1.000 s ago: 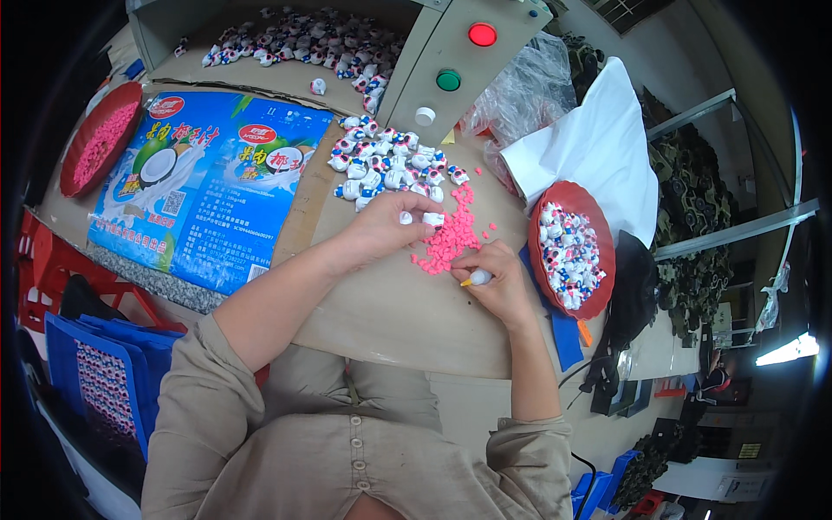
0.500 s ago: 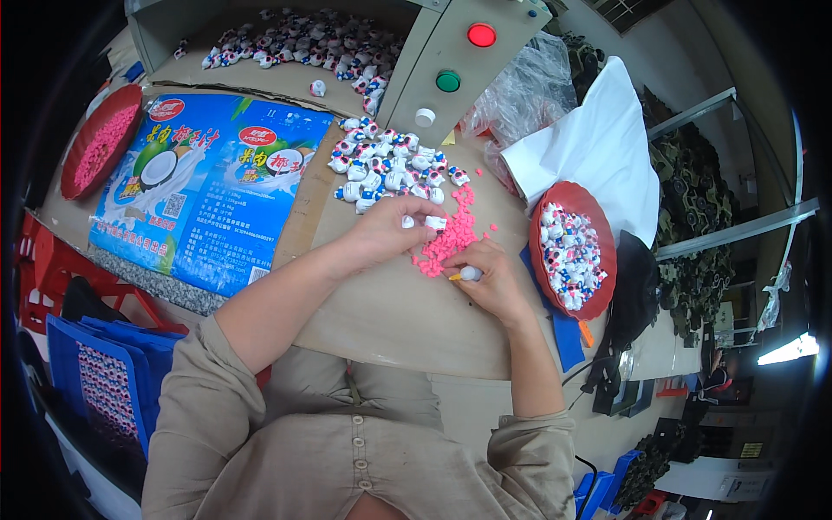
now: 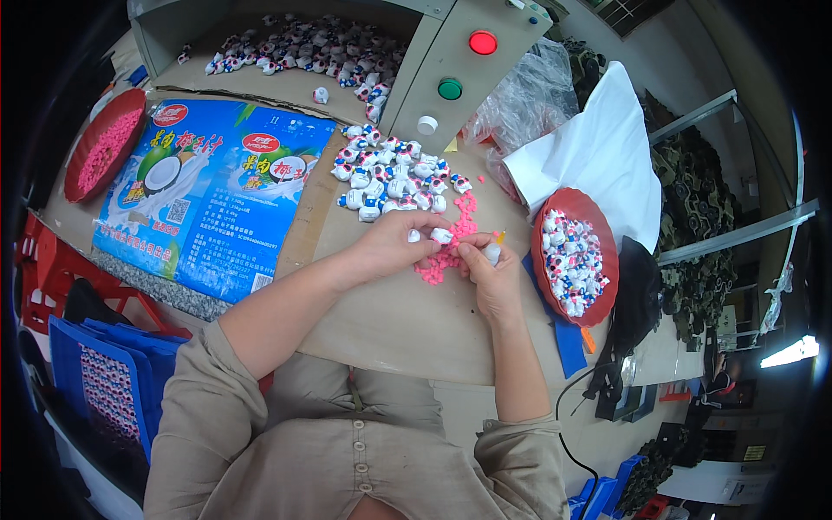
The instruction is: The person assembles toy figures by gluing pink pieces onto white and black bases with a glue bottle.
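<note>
My left hand (image 3: 392,246) is closed, its fingertips pinching a small white figurine (image 3: 441,236). A second white piece (image 3: 413,235) shows between its fingers. Close against it on the right, my right hand (image 3: 496,282) is closed too, with a small white bottle (image 3: 492,252) with a yellow tip tucked in its fingers. Thumb and forefinger of that hand meet beside the figurine; whether they pinch a pink piece I cannot make out. Small pink pieces (image 3: 431,273) lie in a loose heap under both hands. Just beyond, several white, blue and pink figurines (image 3: 394,178) are grouped.
At right stands a red bowl (image 3: 609,286) full of figurines; at far left, another red bowl (image 3: 73,189) holds pink pieces. Flat blue printed cardboard (image 3: 208,204) covers the left tabletop. Behind is a grey machine (image 3: 451,56) with buttons and more figurines in its opening.
My right hand has moved up from the pink heap to meet my left hand. The bottle in it has turned, its yellow tip now pointing away from me instead of left.
</note>
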`<state>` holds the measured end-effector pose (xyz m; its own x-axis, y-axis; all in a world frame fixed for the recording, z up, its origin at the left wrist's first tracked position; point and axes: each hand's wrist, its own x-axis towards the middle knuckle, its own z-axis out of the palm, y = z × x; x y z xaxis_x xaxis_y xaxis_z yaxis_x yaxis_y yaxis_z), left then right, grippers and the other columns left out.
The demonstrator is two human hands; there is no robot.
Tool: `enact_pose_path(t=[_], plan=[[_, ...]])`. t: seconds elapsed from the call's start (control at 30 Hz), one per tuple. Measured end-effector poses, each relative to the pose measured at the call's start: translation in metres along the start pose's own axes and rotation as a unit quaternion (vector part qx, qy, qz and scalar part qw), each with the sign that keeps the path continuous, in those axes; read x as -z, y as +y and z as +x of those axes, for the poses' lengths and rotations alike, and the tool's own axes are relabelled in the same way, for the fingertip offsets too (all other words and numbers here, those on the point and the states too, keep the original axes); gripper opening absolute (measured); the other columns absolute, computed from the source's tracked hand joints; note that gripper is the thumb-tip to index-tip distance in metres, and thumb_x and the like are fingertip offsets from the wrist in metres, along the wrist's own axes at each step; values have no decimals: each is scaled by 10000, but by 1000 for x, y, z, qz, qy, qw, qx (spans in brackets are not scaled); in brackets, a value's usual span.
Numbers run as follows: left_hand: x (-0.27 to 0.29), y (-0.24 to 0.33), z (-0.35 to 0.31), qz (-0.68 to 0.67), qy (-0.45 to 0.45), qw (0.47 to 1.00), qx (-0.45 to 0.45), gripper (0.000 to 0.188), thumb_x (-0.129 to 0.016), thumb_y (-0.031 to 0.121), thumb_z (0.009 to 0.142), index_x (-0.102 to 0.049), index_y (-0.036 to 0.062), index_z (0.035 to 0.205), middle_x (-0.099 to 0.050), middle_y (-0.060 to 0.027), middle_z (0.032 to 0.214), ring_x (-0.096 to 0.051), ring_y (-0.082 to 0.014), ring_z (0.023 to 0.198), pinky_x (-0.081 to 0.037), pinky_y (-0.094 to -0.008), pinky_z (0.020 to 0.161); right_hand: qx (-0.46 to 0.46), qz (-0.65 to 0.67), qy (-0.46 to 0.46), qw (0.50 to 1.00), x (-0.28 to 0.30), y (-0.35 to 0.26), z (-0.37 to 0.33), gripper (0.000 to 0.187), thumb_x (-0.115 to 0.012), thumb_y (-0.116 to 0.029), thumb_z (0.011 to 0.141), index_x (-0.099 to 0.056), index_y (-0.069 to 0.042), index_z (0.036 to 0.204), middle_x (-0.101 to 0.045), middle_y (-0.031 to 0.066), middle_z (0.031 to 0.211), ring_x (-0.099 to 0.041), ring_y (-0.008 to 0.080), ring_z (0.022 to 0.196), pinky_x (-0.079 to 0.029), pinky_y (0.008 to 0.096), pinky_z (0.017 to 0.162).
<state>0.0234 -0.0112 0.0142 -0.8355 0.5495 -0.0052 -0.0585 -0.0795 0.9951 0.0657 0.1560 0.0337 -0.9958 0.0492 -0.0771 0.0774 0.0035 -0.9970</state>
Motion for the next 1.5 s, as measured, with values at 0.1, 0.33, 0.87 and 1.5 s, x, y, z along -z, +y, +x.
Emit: enact_pose_path(t=[0.1, 0.33, 0.87, 1.5], plan=[[-1, -4, 1, 12, 1, 1000, -9, 295, -556, 45, 762, -542, 18, 1056, -544, -42, 809, -533, -82, 681, -448, -216, 587, -12, 8, -8, 1000, 1, 1, 0, 125, -615, -55, 751, -581, 5, 855, -600, 43, 758, -541, 72, 634, -422, 178, 544], [-4, 6, -3, 46, 2, 999, -10, 278, -551, 10, 770, -546, 16, 1048, -503, 5, 725, -475, -56, 658, -418, -201, 585, 17, 0, 16, 1000, -7, 0, -2, 103, -601, -29, 756, -578, 21, 843, -594, 57, 762, -562, 95, 669, -461, 202, 605], [-4, -2, -2, 77, -6, 996, -41, 250, -523, 0, 793, -541, 19, 1042, -482, -2, 722, -499, -65, 663, -446, -199, 561, -21, 8, 32, 999, -11, -2, -4, 127, -598, -24, 754, -566, 34, 862, -584, 58, 774, -565, 104, 673, -470, 211, 611], [-5, 1, -4, -38, -12, 999, 36, 259, -501, 49, 821, -520, -17, 1070, -564, -53, 801, -579, -106, 700, -469, -222, 639, 73, -110, 63, 989, -12, 9, -6, 116, -617, -59, 749, -611, 32, 821, -571, 8, 732, -495, 42, 643, -392, 176, 554]])
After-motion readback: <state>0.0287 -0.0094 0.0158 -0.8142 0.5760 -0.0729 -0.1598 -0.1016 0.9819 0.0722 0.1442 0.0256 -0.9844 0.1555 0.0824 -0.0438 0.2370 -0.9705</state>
